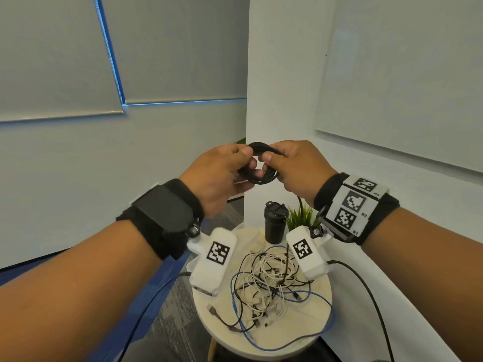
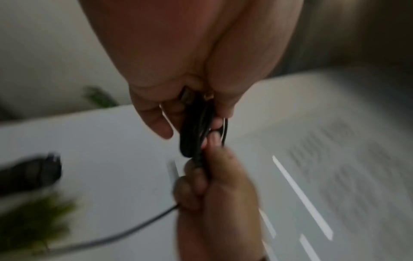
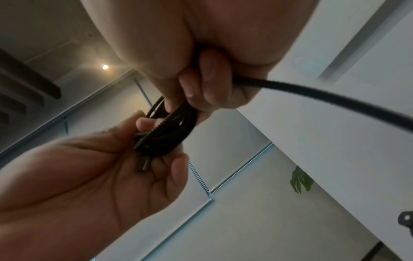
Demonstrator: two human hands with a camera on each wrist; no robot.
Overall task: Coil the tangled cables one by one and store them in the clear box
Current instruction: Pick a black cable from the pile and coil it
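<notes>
A black braided cable (image 1: 257,176) is wound into a small coil, held up in the air between both hands. My left hand (image 1: 222,176) pinches the coil's left side, and in the right wrist view its fingers curl round the coil (image 3: 170,130) with a plug end showing. My right hand (image 1: 295,165) grips the right side of the coil (image 2: 196,127); the loose tail (image 3: 312,95) runs out of that fist and hangs down to the pile. A tangle of white, black and blue cables (image 1: 271,286) lies on the round table (image 1: 209,314) below. The clear box is not plainly in view.
A black lidded tumbler (image 1: 274,223) and a small green plant (image 1: 300,218) stand at the table's far edge. White walls close in on the right and behind. Black cords (image 1: 371,296) hang from the wrist cameras beside the table.
</notes>
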